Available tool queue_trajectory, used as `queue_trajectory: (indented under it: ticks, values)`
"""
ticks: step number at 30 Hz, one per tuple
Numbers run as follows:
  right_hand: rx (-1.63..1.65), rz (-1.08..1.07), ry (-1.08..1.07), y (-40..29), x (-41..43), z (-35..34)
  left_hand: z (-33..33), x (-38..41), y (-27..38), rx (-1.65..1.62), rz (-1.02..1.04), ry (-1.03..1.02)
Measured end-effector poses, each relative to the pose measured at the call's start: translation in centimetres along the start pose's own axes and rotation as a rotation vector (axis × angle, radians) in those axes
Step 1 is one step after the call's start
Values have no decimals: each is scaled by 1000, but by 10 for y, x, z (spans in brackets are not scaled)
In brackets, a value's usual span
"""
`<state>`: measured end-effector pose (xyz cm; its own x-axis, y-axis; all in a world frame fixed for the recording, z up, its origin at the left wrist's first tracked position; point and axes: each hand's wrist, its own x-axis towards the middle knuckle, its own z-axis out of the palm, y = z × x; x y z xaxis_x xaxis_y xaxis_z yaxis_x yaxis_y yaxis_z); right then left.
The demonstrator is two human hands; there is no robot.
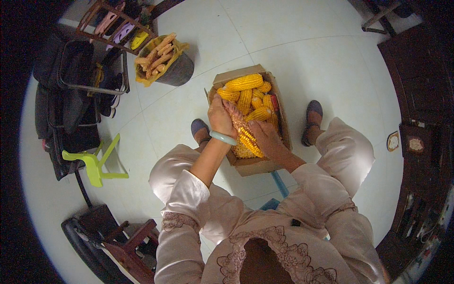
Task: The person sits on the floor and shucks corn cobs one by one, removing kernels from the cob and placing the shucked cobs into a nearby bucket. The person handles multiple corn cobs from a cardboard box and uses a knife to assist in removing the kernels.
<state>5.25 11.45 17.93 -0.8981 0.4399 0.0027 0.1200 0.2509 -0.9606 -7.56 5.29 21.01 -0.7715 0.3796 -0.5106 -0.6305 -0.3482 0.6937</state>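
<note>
My left hand, with a pale green bangle at its wrist, grips a partly shelled corn cob. Kernels still cover the cob's near end, while the far part is bare and pinkish. Pressed against the cob's right side is my right hand, its thumb beside the rows of kernels. Both hands are above an open cardboard box. Several whole yellow corn ears fill its far part, and loose kernels lie at the near end. A small red object shows among the ears.
A dark bucket lined with a yellow bag holds bare cobs. A lime-green plastic stool lies on its side at left. Shoes fill a rack behind the bucket. Dark wooden furniture lines the right.
</note>
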Motion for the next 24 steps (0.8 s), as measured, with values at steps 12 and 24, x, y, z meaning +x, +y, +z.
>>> queue_trajectory:
  ticks: [12,24]
  values:
    - [-219,-84,-128,-3,1,-6,0,1,6,-8,25,64]
    - [-348,-76,-241,-11,2,-16,-4,4,5,-21,-3,43]
